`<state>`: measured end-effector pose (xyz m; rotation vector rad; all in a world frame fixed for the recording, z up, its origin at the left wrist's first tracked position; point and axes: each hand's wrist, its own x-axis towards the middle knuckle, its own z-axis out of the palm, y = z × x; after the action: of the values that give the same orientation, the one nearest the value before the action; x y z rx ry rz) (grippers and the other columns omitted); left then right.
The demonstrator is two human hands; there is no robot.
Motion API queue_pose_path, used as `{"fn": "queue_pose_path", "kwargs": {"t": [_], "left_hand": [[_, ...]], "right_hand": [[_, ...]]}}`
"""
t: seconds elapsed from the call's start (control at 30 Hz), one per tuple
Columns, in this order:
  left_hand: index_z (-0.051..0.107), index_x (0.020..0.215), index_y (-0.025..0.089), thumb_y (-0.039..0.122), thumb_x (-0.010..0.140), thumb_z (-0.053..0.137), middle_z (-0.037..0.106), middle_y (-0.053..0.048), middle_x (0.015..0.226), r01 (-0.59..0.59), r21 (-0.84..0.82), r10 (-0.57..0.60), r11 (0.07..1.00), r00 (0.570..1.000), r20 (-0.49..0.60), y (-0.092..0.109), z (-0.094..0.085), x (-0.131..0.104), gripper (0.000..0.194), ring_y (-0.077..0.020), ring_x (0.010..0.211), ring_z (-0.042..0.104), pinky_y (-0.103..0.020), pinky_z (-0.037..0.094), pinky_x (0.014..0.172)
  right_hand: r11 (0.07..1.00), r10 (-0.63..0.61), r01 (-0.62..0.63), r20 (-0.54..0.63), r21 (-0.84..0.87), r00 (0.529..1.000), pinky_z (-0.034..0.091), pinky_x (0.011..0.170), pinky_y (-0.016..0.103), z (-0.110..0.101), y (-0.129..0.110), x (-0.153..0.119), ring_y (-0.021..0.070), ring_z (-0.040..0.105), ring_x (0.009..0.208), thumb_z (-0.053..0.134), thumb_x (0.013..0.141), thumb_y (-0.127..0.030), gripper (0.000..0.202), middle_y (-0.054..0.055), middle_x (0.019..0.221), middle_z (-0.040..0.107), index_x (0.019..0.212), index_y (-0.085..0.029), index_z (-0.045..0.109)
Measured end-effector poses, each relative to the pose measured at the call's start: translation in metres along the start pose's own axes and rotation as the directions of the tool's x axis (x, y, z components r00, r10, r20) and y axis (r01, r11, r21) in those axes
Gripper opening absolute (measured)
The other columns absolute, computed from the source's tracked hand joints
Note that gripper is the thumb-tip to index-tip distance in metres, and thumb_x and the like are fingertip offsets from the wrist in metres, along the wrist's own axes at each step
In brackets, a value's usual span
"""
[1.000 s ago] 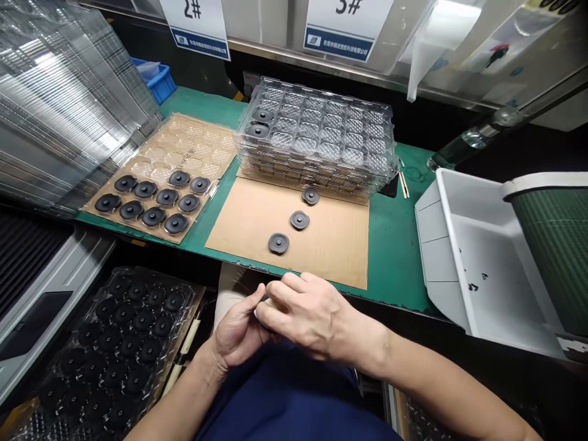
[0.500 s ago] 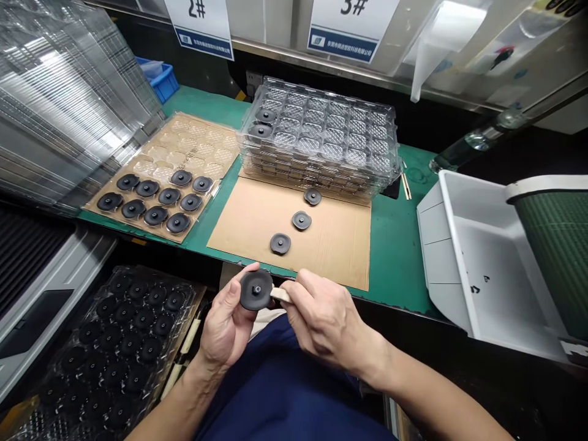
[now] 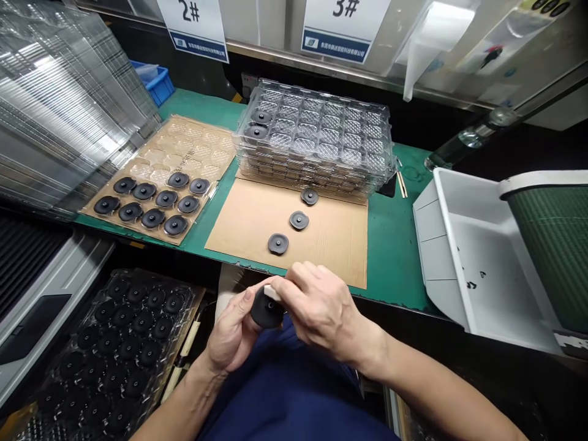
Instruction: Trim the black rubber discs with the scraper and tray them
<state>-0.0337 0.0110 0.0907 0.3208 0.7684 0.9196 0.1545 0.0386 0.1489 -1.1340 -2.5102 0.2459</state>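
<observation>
My left hand [image 3: 235, 337] grips a round black plastic disc [image 3: 266, 312] with a small raised hub at its centre. Over the disc's upper right edge, my right hand [image 3: 319, 309] pinches a pale, off-white flat-ended piece [image 3: 272, 293]; its tip lies across the disc's face, and the rest is hidden in the fingers. Beyond my hands, a brown cardboard sheet [image 3: 331, 245] carries three similar discs, the nearest [image 3: 278, 244] close to the front edge. To the left, a clear blister tray [image 3: 202, 153] on cardboard holds several more discs in its front pockets.
A stack of clear blister trays [image 3: 316, 138] stands behind the cardboard. At right is a grey-white bin [image 3: 441, 245] beside a green conveyor belt [image 3: 544, 245]. Below left lies a tray full of discs [image 3: 124, 346]. Many clear trays [image 3: 68, 104] lean at far left.
The disc has tilted and shifted slightly right and down in my left hand. My right hand has moved up, bringing the pale piece from the disc's right edge onto its upper face.
</observation>
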Motion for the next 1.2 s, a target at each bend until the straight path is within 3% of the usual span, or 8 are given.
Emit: {"fn": "queue_pose_path", "kwargs": {"t": [0.17,0.33,0.43,0.57,0.73,0.93,1.07,1.2], "left_hand": [[0.081,0.103,0.018,0.045,0.094,0.067,0.078,-0.009,0.103,0.122,-0.158,-0.117,0.980,0.992,0.042,0.002,0.004,0.002,0.031,-0.0237,0.090,0.072,-0.037,0.060,0.086],[0.072,0.128,0.026,0.032,0.085,0.081,0.076,-0.006,0.123,-0.227,-0.111,0.221,0.968,0.973,-0.063,0.011,0.001,0.000,0.044,-0.0207,0.112,0.070,-0.030,0.055,0.100],[0.072,0.128,0.027,0.024,0.082,0.083,0.076,-0.005,0.125,-0.304,-0.054,0.303,0.951,0.952,-0.036,0.014,-0.006,0.000,0.047,-0.0195,0.117,0.069,-0.027,0.051,0.105],[0.074,0.128,0.023,0.033,0.088,0.079,0.076,-0.007,0.124,-0.110,-0.073,0.113,0.991,0.993,0.039,0.009,-0.013,0.001,0.042,-0.0195,0.110,0.072,-0.026,0.056,0.099],[0.080,0.115,0.020,0.050,0.092,0.071,0.080,-0.008,0.111,0.158,-0.192,-0.134,0.969,0.982,0.130,0.003,-0.011,0.001,0.039,-0.0210,0.096,0.075,-0.028,0.062,0.086],[0.076,0.122,0.031,0.021,0.074,0.090,0.077,-0.001,0.121,-0.258,-0.100,0.258,0.961,0.966,-0.010,0.012,-0.006,-0.002,0.051,-0.0171,0.110,0.071,-0.024,0.055,0.099],[0.078,0.117,0.031,0.017,0.071,0.091,0.077,-0.002,0.122,-0.387,0.023,0.388,0.922,0.921,-0.027,0.016,-0.006,-0.005,0.050,-0.0192,0.114,0.070,-0.024,0.055,0.099],[0.077,0.120,0.031,0.024,0.074,0.090,0.077,-0.003,0.123,-0.360,0.034,0.361,0.932,0.932,-0.029,0.015,-0.008,-0.007,0.048,-0.0195,0.115,0.070,-0.023,0.054,0.100]], "right_hand": [[0.973,-0.228,0.229,0.027,-0.011,0.973,0.031,0.065,0.036,-0.006,0.002,0.010,0.0215,0.044,0.080,0.041,0.106,-0.020,0.024,0.007,0.096,0.059,0.118,-0.017,0.061],[0.984,0.129,-0.128,0.000,0.128,0.992,0.034,0.066,0.034,0.001,-0.007,0.001,0.0181,0.044,0.073,0.043,0.105,-0.024,0.023,0.004,0.082,0.053,0.089,-0.018,0.057],[0.964,0.159,-0.166,0.047,0.209,0.986,0.033,0.065,0.033,0.005,-0.010,-0.004,0.0165,0.045,0.071,0.044,0.104,-0.025,0.021,0.002,0.080,0.053,0.087,-0.019,0.055],[0.991,0.113,-0.114,0.023,0.070,0.993,0.032,0.065,0.034,0.002,-0.002,0.004,0.0186,0.043,0.073,0.044,0.104,-0.022,0.019,0.004,0.086,0.055,0.096,-0.018,0.060],[0.965,-0.262,0.262,-0.004,0.003,0.965,0.030,0.064,0.035,-0.008,0.002,0.020,0.0206,0.043,0.078,0.047,0.103,-0.021,0.019,0.007,0.096,0.059,0.114,-0.018,0.063],[0.974,0.158,-0.158,0.012,0.163,0.987,0.028,0.058,0.032,-0.003,-0.015,0.011,0.0144,0.040,0.062,0.046,0.100,-0.025,0.022,0.000,0.073,0.051,0.080,-0.020,0.052],[0.950,0.147,-0.148,0.025,0.274,0.989,0.028,0.058,0.030,0.004,-0.019,0.005,0.0127,0.043,0.062,0.048,0.099,-0.025,0.017,-0.001,0.076,0.053,0.083,-0.021,0.050],[0.953,0.203,-0.200,0.009,0.226,0.979,0.027,0.059,0.030,0.006,-0.017,0.003,0.0130,0.044,0.063,0.047,0.102,-0.026,0.019,0.000,0.076,0.053,0.085,-0.020,0.051]]}}
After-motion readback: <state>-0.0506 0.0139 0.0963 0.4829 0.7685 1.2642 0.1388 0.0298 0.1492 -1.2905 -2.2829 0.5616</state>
